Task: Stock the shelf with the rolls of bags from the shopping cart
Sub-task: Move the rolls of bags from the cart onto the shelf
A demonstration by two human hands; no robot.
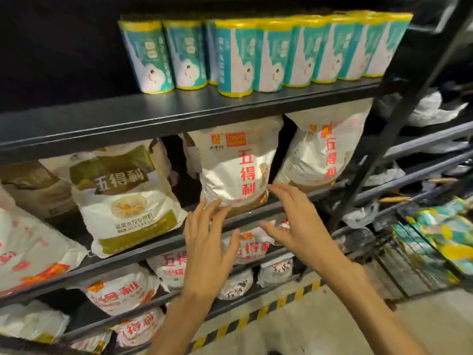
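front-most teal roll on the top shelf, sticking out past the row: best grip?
Wrap the teal roll round its mid-body from the open front: it stands upright, ahead of its neighbours, near the shelf edge. Probably one hand suffices; both hands are free, left, right.

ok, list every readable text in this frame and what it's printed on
"五得利", red, vertical: white flour bag behind the hands.
"五得利", red, vertical: white flour bag to its right.
"五得利", white: green-and-white flour bag; the smaller line below it is too blurred to read.
"五得", cut off by the hand: flour bags one shelf down.
Teal rolls of bags on the top shelf: print too blurred to read.
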